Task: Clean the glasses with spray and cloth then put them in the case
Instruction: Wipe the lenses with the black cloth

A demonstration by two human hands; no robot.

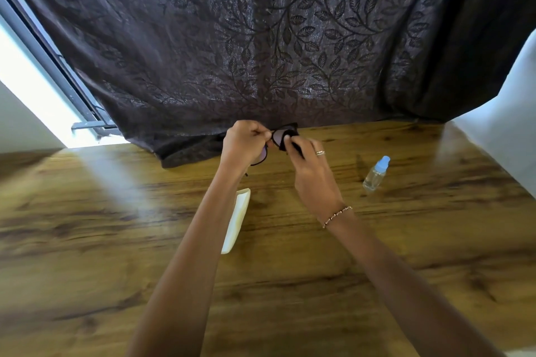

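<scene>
Black-framed glasses (279,137) held over brown wooden table (87,226).
Cream oblong case (236,220) lies flat, its edge hidden by the forearm; left hand (246,142) pinches the frame, hiding one lens; right hand (313,174) pinches small black cloth (292,138) onto the other lens; clear blue-capped spray bottle (376,174) stands apart.

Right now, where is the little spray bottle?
In the head view, the spray bottle stands on the wooden table, on the right side, apart from the right hand holding the cloth against the glasses.
</scene>
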